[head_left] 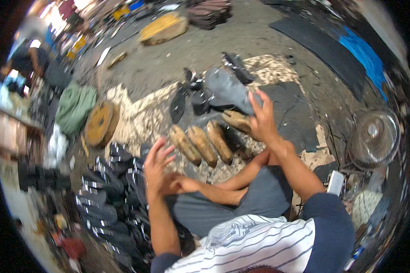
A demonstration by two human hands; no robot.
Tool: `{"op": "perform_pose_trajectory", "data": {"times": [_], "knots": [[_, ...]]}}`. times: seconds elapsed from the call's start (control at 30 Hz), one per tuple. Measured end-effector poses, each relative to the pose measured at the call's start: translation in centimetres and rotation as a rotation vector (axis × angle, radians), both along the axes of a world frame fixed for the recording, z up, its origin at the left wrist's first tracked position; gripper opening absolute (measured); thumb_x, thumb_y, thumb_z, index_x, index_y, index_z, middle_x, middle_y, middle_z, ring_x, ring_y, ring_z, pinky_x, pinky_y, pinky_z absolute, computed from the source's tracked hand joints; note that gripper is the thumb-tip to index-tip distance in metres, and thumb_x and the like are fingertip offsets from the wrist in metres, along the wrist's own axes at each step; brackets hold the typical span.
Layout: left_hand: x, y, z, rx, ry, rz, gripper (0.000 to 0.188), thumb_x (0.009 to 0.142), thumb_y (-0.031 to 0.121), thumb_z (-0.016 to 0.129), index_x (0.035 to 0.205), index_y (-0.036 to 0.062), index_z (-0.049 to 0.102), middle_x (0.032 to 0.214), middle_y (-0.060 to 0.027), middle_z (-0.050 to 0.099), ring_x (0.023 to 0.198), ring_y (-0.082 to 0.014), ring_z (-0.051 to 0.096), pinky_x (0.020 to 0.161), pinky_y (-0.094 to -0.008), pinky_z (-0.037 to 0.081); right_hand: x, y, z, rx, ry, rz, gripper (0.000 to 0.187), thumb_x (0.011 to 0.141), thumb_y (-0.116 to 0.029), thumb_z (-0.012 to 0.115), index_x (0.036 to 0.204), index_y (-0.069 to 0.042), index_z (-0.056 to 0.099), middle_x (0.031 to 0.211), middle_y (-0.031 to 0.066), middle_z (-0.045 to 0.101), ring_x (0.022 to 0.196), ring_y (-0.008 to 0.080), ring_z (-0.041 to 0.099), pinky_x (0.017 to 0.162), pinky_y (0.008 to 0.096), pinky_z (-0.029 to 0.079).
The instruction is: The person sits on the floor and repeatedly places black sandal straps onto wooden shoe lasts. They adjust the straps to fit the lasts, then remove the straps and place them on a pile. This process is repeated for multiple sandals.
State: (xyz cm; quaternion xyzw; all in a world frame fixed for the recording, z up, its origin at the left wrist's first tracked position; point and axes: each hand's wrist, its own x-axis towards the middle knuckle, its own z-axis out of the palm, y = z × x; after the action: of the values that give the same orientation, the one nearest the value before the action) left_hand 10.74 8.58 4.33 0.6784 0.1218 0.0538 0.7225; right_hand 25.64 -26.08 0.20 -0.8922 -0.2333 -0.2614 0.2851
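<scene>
I sit cross-legged with several wooden shoe lasts [202, 144] in front of me, three of them side by side in a slanting row. One more shoe last [235, 120] lies at a different angle, its near end hidden by my right hand [263, 119]. That hand is open, fingers spread, beside a large grey shoe-shaped piece [224, 86]; whether it touches either is not clear. My left hand [156, 164] is raised open, fingers apart and holding nothing, left of the row. Black shoe parts [198, 101] lie beyond the lasts.
Many glossy black shoes or shoe parts [105, 200] are heaped at my left. A round wooden block [99, 123] and a green cloth [75, 108] lie farther left. A fan [373, 139] stands at the right. Another person [34, 61] bends at the far left.
</scene>
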Motion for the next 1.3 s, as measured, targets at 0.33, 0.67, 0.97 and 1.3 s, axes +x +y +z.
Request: {"op": "perform_pose_trajectory", "data": {"times": [0.33, 0.67, 0.97, 1.3], "knots": [[-4.2, -5.7, 1.4, 0.329, -0.072, 0.098, 0.042, 0.094, 0.013, 0.067, 0.134, 0.0020, 0.058, 0.128, -0.0091, 0.062, 0.124, -0.0189, 0.053, 0.107, -0.0317, 0.039, -17.6, 1.9, 1.3, 0.416, 0.604, 0.628, 0.071, 0.084, -0.020, 0.073, 0.147, -0.005, 0.044, 0.142, 0.0209, 0.048, 0.137, 0.0369, 0.040, 0.113, 0.0444, 0.032], [-12.8, -9.8, -0.1, 0.225, -0.096, -0.196, 0.023, 0.087, 0.009, 0.076, 0.108, 0.0057, 0.067, 0.099, -0.0013, 0.066, 0.093, -0.0134, 0.062, 0.088, -0.0276, 0.049, -17.3, 6.1, 2.9, 0.636, 1.263, 0.805, 0.031, 0.092, -0.023, 0.073, 0.111, 0.001, 0.066, 0.091, 0.0005, 0.068, 0.081, 0.0064, 0.056, 0.068, 0.0275, 0.048], [-13.4, -11.1, -2.0, 0.026, -0.011, -0.051, 0.066, 0.093, 0.014, 0.068, 0.145, 0.0047, 0.029, 0.136, -0.0130, 0.043, 0.124, -0.0219, 0.046, 0.107, -0.0363, 0.036, -19.4, 5.3, 3.2, 0.689, 1.205, 0.768, 0.029, 0.089, -0.015, 0.066, 0.112, 0.002, 0.062, 0.083, 0.0123, 0.064, 0.074, 0.0140, 0.056, 0.066, 0.0342, 0.048], [-11.3, -10.7, -1.7, 0.995, -0.065, -0.096, 0.097, 0.079, 0.015, 0.076, 0.154, -0.0005, 0.017, 0.155, -0.0324, 0.025, 0.140, -0.0430, 0.034, 0.113, -0.0479, 0.032, -12.9, 11.4, 3.8, 0.831, 1.287, 0.664, 0.034, 0.098, -0.018, 0.064, 0.127, -0.001, 0.060, 0.108, 0.0051, 0.068, 0.093, 0.0098, 0.063, 0.070, 0.0288, 0.056]]}}
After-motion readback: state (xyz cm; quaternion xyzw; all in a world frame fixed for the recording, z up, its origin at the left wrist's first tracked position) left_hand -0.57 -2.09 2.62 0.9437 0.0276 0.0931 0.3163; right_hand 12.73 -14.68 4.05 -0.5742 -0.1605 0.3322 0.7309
